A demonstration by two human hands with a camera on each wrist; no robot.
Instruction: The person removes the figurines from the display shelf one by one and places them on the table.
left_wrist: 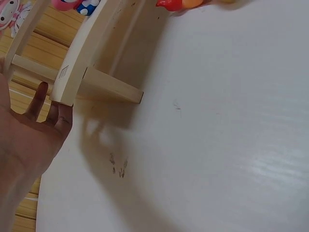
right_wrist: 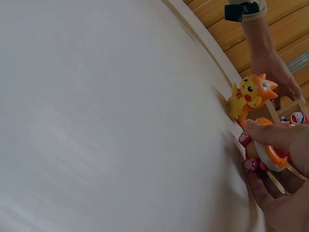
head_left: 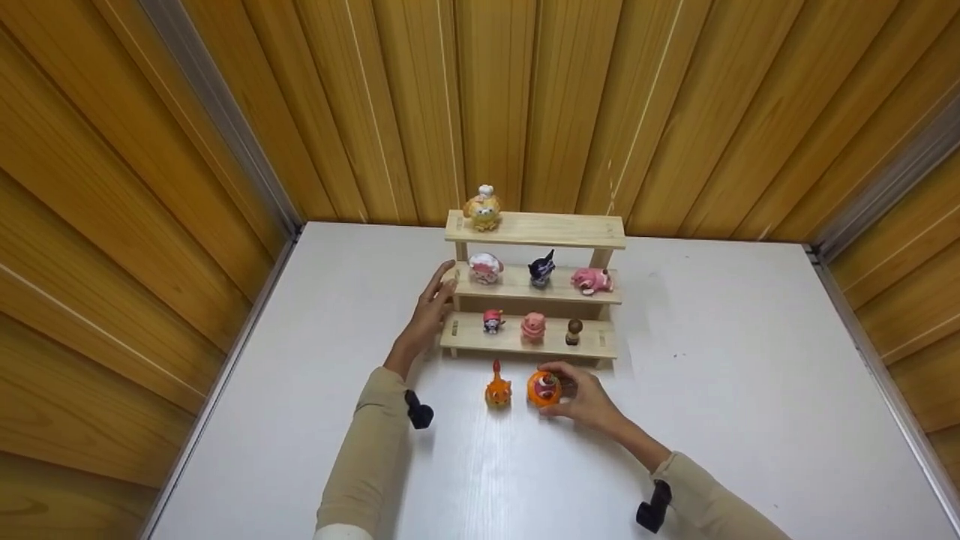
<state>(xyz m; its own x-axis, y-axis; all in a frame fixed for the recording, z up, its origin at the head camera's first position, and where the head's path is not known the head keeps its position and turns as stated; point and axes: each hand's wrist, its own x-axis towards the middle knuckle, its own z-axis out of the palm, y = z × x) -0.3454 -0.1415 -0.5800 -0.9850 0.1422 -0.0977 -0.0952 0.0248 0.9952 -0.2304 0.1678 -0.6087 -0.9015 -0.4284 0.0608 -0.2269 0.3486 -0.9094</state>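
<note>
My right hand (head_left: 589, 397) pinches an orange round toy figurine (head_left: 544, 388) with a pink face, in front of the display shelf. Its pink paw soles (right_wrist: 249, 164) show in the right wrist view between thumb and fingers. My left hand (head_left: 427, 315) holds the left end of the three-tier wooden display shelf (head_left: 529, 349); some fingertips are hidden behind the wood in the left wrist view. Beside the pinched figurine stands a yellow figurine in an orange hood with a red-tipped tail (head_left: 498, 391), apart from both hands.
The lower tier carries a red-capped figurine (head_left: 492, 321), a pink bear (head_left: 533, 328) and a brown-headed figurine (head_left: 574, 331). On the middle tier are a white-and-pink (head_left: 486, 268), a dark pointed (head_left: 541, 270) and a pink lying figurine (head_left: 592, 280). A yellow figurine (head_left: 484, 210) tops the shelf. Wood-panel walls surround the white table (head_left: 750, 390).
</note>
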